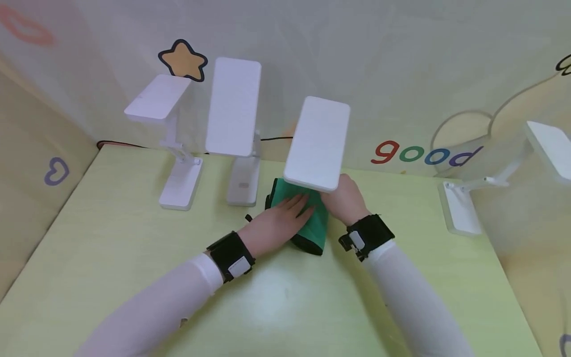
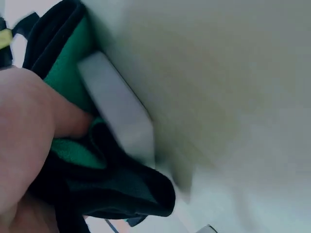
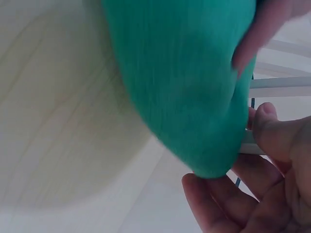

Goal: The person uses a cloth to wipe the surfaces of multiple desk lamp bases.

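Observation:
A green cloth with black edging lies folded under the white head of a desk lamp. My left hand rests on the cloth with its fingers spread. In the left wrist view its thumb is at the black-edged fold, and a white slab shows right beside the cloth. My right hand is at the cloth's far right side, partly hidden by the lamp head. The right wrist view shows this hand's curled fingers and thumb around the lamp's white post, fingertips at the cloth's rounded end.
Two more white desk lamps stand to the left, one with a tilted head, one with an upright head. Another lamp base is at the right edge. A patterned backdrop rises behind the pale table.

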A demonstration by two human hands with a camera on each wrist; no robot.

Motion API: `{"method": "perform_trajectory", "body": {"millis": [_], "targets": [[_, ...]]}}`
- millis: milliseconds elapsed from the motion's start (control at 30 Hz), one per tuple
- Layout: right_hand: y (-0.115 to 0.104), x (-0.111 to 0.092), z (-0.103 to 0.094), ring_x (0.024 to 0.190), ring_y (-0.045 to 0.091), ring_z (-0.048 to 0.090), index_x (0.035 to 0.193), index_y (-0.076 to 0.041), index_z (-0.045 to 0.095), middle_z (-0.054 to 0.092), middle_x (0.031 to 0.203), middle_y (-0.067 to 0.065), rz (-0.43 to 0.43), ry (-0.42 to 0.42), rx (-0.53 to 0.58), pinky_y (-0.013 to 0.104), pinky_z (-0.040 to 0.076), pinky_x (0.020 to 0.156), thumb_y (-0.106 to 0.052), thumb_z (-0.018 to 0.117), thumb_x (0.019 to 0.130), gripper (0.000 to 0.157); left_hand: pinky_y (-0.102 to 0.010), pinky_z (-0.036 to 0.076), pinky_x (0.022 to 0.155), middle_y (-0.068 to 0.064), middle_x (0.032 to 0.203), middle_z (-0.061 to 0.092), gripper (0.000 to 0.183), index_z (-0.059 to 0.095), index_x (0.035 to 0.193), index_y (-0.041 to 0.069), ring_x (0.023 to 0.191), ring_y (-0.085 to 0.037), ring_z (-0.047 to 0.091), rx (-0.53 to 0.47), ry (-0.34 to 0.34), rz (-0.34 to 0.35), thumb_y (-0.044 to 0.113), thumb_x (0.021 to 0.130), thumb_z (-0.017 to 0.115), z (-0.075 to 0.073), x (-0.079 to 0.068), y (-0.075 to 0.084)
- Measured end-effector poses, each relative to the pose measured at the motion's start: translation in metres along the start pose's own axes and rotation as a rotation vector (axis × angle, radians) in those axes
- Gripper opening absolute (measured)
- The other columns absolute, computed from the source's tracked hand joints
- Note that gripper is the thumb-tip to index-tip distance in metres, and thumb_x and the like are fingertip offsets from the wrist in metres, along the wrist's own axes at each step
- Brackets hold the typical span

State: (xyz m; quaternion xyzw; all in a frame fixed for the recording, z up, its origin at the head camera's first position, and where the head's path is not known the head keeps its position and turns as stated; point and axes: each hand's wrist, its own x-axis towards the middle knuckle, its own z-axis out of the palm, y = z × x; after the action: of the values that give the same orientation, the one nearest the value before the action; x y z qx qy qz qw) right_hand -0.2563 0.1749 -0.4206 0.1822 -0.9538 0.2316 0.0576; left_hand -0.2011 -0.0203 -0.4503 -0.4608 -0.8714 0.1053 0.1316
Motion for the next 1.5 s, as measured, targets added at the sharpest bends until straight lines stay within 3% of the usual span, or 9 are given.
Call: {"method": "perform_trajectory", "body": {"millis": [133, 233, 600, 733, 900, 1033, 1267, 1400, 1500], "targets": [[-0.002, 0.001, -0.003, 0.073, 0.025, 0.06, 0.112, -0.004, 0.064, 0.068, 0.086, 0.014, 0.024, -0.008, 0.012, 0.041, 0.051, 0.06, -0.02, 0.049, 0.104, 0.023, -0.041, 0.038, 0.111, -0.025, 0.145, 0.046, 0.047, 0.048, 0.143, -0.001, 0.135, -0.036, 0.038, -0.181, -0.03, 0.021, 0.005, 0.097, 0.055, -0.014, -0.015, 0.005], [-0.002, 0.001, -0.005, 0.073, 0.025, 0.06, 0.108, -0.005, 0.065, 0.068, 0.085, 0.014, 0.038, -0.005, 0.021, 0.041, 0.05, 0.058, -0.02, 0.05, 0.104, 0.021, -0.041, 0.039, 0.11, -0.025, 0.143, 0.047, 0.046, 0.05, 0.141, -0.001, 0.134, -0.036, 0.04, -0.253, -0.037, 0.017, 0.006, 0.096, 0.056, -0.021, -0.016, 0.005], [0.001, 0.003, -0.002, 0.075, 0.025, 0.06, 0.119, -0.003, 0.063, 0.068, 0.086, 0.014, 0.021, -0.021, 0.009, 0.043, 0.053, 0.063, -0.018, 0.049, 0.104, 0.026, -0.04, 0.032, 0.115, -0.025, 0.151, 0.036, 0.049, 0.042, 0.146, 0.0, 0.139, -0.037, 0.029, -0.17, -0.124, -0.074, 0.013, 0.101, 0.054, -0.003, 0.021, -0.014], [0.0, 0.003, -0.002, 0.075, 0.025, 0.061, 0.119, -0.003, 0.064, 0.068, 0.088, 0.014, 0.011, -0.015, 0.002, 0.043, 0.053, 0.063, -0.019, 0.051, 0.104, 0.025, -0.042, 0.033, 0.114, -0.026, 0.149, 0.038, 0.051, 0.044, 0.145, -0.001, 0.138, -0.037, 0.031, -0.232, -0.078, -0.059, 0.01, 0.097, 0.057, 0.0, 0.015, -0.014], [-0.001, 0.001, -0.003, 0.074, 0.025, 0.059, 0.119, -0.005, 0.063, 0.067, 0.089, 0.013, 0.025, -0.025, 0.05, 0.04, 0.049, 0.06, -0.021, 0.051, 0.104, 0.025, -0.043, 0.037, 0.111, -0.027, 0.145, 0.045, 0.049, 0.049, 0.141, -0.002, 0.134, -0.038, 0.038, -0.284, -0.067, 0.015, 0.009, 0.094, 0.058, -0.014, -0.007, -0.004], [-0.002, -0.002, -0.004, 0.08, 0.026, 0.059, 0.123, -0.007, 0.059, 0.065, 0.101, 0.013, 0.065, -0.05, 0.116, 0.04, 0.05, 0.061, -0.024, 0.051, 0.104, 0.027, -0.043, 0.041, 0.108, -0.026, 0.143, 0.048, 0.044, 0.052, 0.139, -0.001, 0.132, -0.037, 0.042, -0.339, -0.067, 0.044, 0.007, 0.096, 0.055, -0.024, -0.018, 0.003], [-0.005, -0.002, -0.004, 0.091, 0.029, 0.058, 0.128, -0.003, 0.057, 0.063, 0.112, 0.018, 0.045, -0.06, 0.096, 0.048, 0.053, 0.075, -0.02, 0.049, 0.104, 0.031, -0.037, 0.049, 0.099, -0.022, 0.139, 0.051, 0.041, 0.053, 0.137, 0.001, 0.126, -0.032, 0.048, -0.267, -0.034, -0.094, 0.005, 0.096, 0.057, -0.015, 0.002, -0.007], [-0.007, -0.003, -0.004, 0.093, 0.029, 0.058, 0.129, -0.002, 0.057, 0.063, 0.114, 0.018, 0.045, -0.063, 0.084, 0.049, 0.053, 0.078, -0.019, 0.052, 0.103, 0.031, -0.035, 0.048, 0.099, -0.018, 0.132, 0.053, 0.041, 0.053, 0.136, 0.002, 0.118, -0.028, 0.051, -0.22, -0.033, -0.1, 0.006, 0.096, 0.058, -0.009, 0.012, -0.012], [-0.007, -0.004, -0.003, 0.092, 0.029, 0.057, 0.128, -0.003, 0.056, 0.062, 0.114, 0.017, 0.067, -0.059, 0.089, 0.049, 0.053, 0.078, -0.02, 0.051, 0.103, 0.031, -0.04, 0.045, 0.104, -0.023, 0.137, 0.05, 0.042, 0.052, 0.136, -0.002, 0.125, -0.033, 0.048, -0.271, 0.014, -0.074, 0.004, 0.095, 0.058, -0.007, 0.007, -0.011]]}}
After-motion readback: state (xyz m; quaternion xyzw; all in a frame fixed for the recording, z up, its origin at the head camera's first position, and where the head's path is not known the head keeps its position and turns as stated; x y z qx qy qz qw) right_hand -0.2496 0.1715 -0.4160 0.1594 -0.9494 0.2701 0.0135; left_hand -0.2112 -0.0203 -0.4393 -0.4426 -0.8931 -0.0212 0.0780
